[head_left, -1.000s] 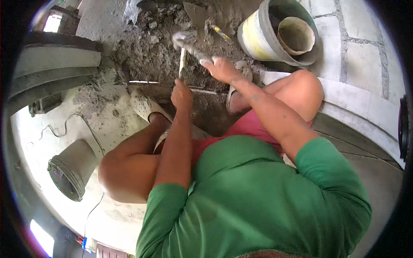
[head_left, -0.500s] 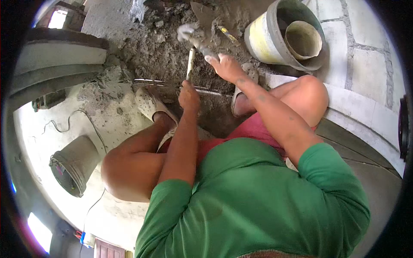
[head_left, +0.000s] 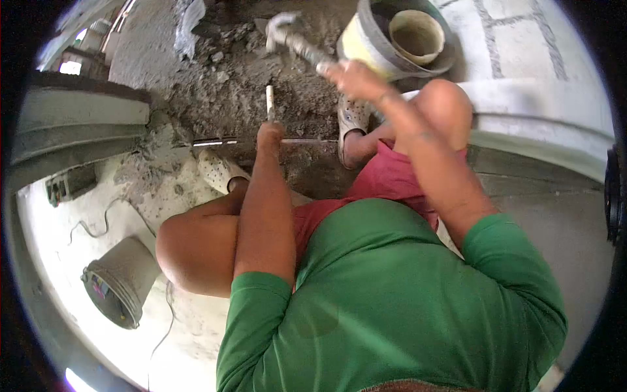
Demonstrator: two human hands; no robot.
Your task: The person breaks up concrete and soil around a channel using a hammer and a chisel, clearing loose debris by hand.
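My right hand [head_left: 358, 81] is wrapped around the handle of a hammer [head_left: 294, 40], whose pale, dirt-coated head is up and to the left of it. Closed around a light-coloured chisel [head_left: 270, 97], my left hand [head_left: 270, 134] is low over the broken ground between my feet. The chisel's pale end sticks out beyond the fist, and its other end is hidden. A gap separates the hammer head from the chisel. Loose grey rubble [head_left: 215, 85] lies around and beyond both tools.
A large bucket [head_left: 356, 42] with a smaller container [head_left: 418, 36] inside stands ahead on the right, beside a block wall [head_left: 516, 39]. At left are stepped concrete edges [head_left: 78, 121], a tipped grey bucket [head_left: 127, 268] and a cord [head_left: 108, 225]. My clogs [head_left: 219, 171] flank the rubble.
The hammer head has moved away from the chisel, and my right forearm is blurred by motion. Both hands keep their tools. My view has shifted, so the buckets appear in different places.
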